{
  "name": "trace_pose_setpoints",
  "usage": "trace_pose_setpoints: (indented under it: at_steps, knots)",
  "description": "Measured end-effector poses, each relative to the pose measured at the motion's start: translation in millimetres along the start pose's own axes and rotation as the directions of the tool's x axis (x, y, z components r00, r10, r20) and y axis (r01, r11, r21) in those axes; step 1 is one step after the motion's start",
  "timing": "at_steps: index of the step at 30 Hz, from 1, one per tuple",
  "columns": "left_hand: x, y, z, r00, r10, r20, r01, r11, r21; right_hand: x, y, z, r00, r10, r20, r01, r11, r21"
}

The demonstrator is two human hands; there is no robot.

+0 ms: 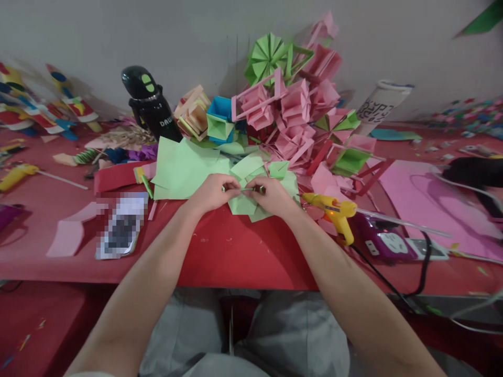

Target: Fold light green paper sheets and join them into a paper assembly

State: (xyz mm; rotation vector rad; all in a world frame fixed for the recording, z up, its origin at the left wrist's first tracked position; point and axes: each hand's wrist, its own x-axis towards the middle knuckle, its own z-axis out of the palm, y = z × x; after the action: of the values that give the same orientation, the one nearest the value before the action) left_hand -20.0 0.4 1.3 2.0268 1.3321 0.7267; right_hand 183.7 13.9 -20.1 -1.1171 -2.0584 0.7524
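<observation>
Gripping a small green paper piece (247, 190) between both hands' fingertips, I hold it low over the red surface (236, 251).

Red-covered counter (236, 251) against a plain grey wall (188, 31).
The wall rises behind the counter's far edge, with soft, faint shadows on its surface; the covering appears deeper red at centre and paler toward both sides. At lower left, a second red surface (31, 324) lies below the counter's front edge.
</observation>
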Motion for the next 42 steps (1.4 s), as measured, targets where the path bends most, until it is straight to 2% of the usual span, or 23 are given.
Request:
trace_pose_setpoints:
  at_steps: [6, 18, 25, 33, 39, 42]
  knots:
    - [-0.1, -4.0, -0.4, 0.997, 0.0, 0.083, -0.005, 0.999, 0.053, -0.1, 1.3, 1.5, 0.998, -0.036, 0.054, 0.04, 0.997, -0.065]
    - [-0.4, -5.9, -4.3, 0.998, 0.008, 0.068, -0.014, 0.996, 0.086, -1.4, 2.2, 0.3, 0.974, -0.209, 0.082, 0.221, 0.957, -0.187]
    - [0.8, -11.6, -0.9, 0.994, 0.097, 0.045, -0.103, 0.976, 0.191, -2.9, -1.8, 5.0, 0.98, -0.178, 0.091, 0.194, 0.952, -0.236]
    - [-0.8, -6.5, -0.4, 0.996, 0.091, 0.026, -0.095, 0.967, 0.235, -3.7, -0.8, 6.5, 0.983, -0.173, 0.068, 0.184, 0.957, -0.223]
    - [-3.2, -1.6, -5.5, 0.996, 0.085, 0.029, -0.087, 0.994, 0.071, -4.1, -1.8, 6.9, 0.966, -0.259, -0.013, 0.257, 0.962, -0.092]
    - [-1.0, -4.7, -4.1, 0.999, 0.041, 0.004, -0.041, 0.999, 0.002, -5.0, -3.1, 7.1, 0.955, -0.291, -0.059, 0.289, 0.956, -0.039]
